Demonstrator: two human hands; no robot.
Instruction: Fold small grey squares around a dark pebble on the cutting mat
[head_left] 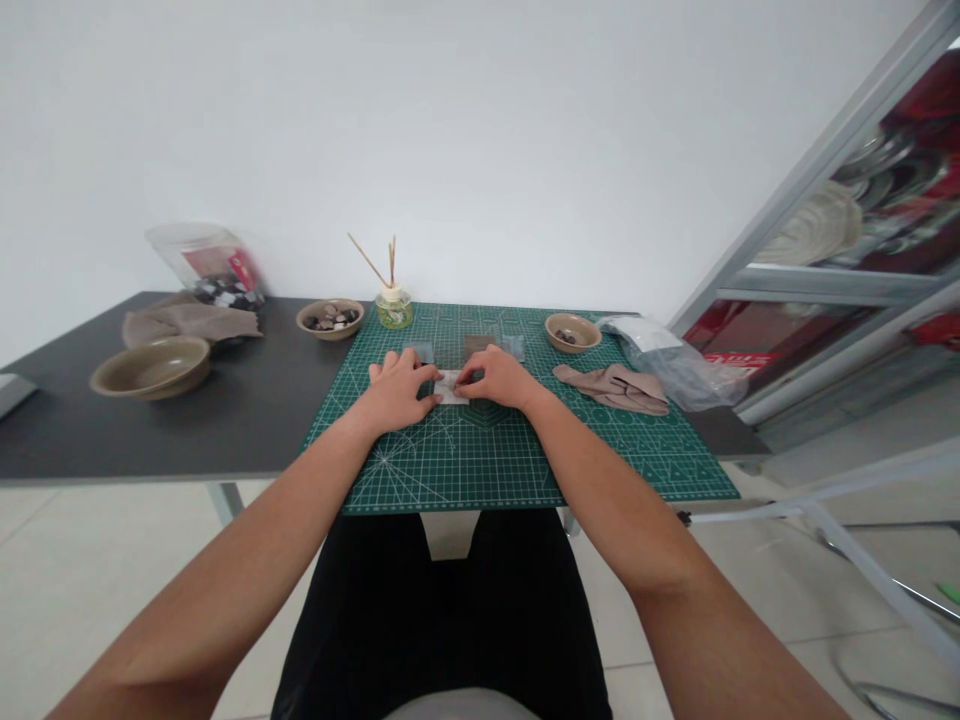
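Observation:
A small whitish square piece (452,387) lies on the green cutting mat (450,470) between my two hands. At its left side, my left hand (401,390) has thumb and forefinger on the edge, steadying it. My right hand (501,380) is closed in a pinch over the piece's right part; what sits between those fingertips is too small to make out. Just behind the hands lie a brown square piece (478,345), a grey-blue piece (420,351) on the left and another grey-blue piece (514,347) on the right, partly covered by my fingers.
Left on the dark table are a bowl of dark pieces (330,318), a larger bowl (154,370), brown cloth (187,322) and a clear jar (206,262). A reed diffuser (394,305) stands behind. Rightward are a small bowl (574,331), cloth (615,388) and plastic bag (675,365).

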